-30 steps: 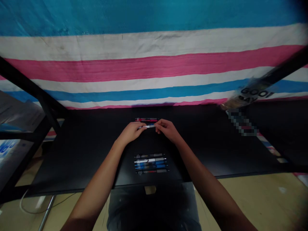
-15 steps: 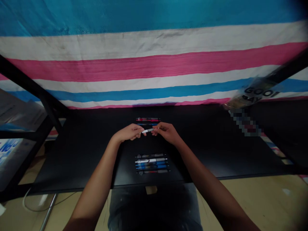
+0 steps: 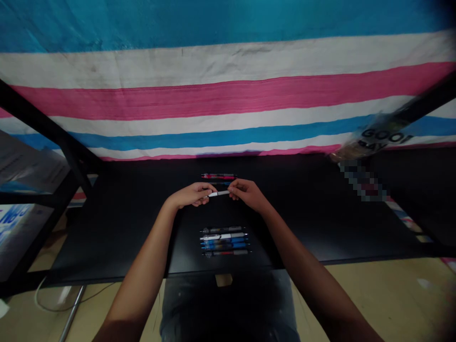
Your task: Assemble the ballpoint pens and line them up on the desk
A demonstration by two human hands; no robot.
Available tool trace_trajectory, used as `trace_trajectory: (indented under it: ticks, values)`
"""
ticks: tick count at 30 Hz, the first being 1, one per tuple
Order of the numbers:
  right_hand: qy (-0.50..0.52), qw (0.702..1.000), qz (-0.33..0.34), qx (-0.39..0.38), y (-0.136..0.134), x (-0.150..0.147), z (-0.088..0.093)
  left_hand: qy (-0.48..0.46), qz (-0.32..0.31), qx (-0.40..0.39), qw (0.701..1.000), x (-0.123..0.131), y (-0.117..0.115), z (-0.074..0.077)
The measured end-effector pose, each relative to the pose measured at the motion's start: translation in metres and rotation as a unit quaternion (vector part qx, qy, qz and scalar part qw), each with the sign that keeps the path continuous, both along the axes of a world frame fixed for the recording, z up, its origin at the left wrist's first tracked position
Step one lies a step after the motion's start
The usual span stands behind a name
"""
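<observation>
A white pen (image 3: 218, 193) is stretched level between my hands, just in front of the pens at the back. My left hand (image 3: 194, 194) pinches its left end, and the fingers of my right hand (image 3: 245, 194) close on its right end. Right behind them lie a red pen (image 3: 218, 176) and a partly covered blue pen (image 3: 221, 183). Nearer to me, several pens rest in a row: a dark one (image 3: 223, 230), a white one (image 3: 223, 236), blue ones (image 3: 225, 245) and a black-grey one (image 3: 226, 253).
The black table (image 3: 124, 228) runs wide between black metal frame posts (image 3: 73, 161). Behind it hangs a striped sheet (image 3: 228, 99). A clear plastic bag with lettering (image 3: 377, 137) lies at the back right. Boxes (image 3: 21, 232) stand on the left.
My right hand has shifted very slightly to the right along the pen, showing more of it. The left hand and the pens on the table stay where they were.
</observation>
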State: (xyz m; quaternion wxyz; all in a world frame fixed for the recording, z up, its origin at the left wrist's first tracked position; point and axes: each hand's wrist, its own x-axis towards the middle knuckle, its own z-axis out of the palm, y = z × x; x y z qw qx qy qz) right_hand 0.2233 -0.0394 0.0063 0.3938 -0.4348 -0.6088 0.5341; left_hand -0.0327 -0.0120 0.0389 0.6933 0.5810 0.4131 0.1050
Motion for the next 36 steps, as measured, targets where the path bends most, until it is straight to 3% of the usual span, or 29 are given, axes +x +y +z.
trace_trajectory:
  ticks: [6,11,23,31,36]
  values:
    - [0.016,0.999,-0.022,0.027,0.002,0.0,-0.001,-0.034,0.022,-0.003,0.999,0.004,0.001,-0.007]
    - [-0.037,0.999,-0.001,0.013,0.002,0.002,0.0,-0.069,0.038,0.03,0.996,0.009,0.002,-0.011]
    - [-0.009,1.0,-0.02,0.015,-0.001,0.0,0.004,-0.084,0.036,-0.032,0.995,0.015,-0.005,-0.007]
    - [0.086,0.996,-0.021,-0.011,-0.001,-0.001,0.001,-0.049,0.024,0.013,0.998,0.017,-0.006,-0.007]
    - [-0.003,1.0,-0.011,-0.008,0.001,0.0,-0.002,-0.052,0.02,0.038,0.998,0.018,-0.006,-0.009]
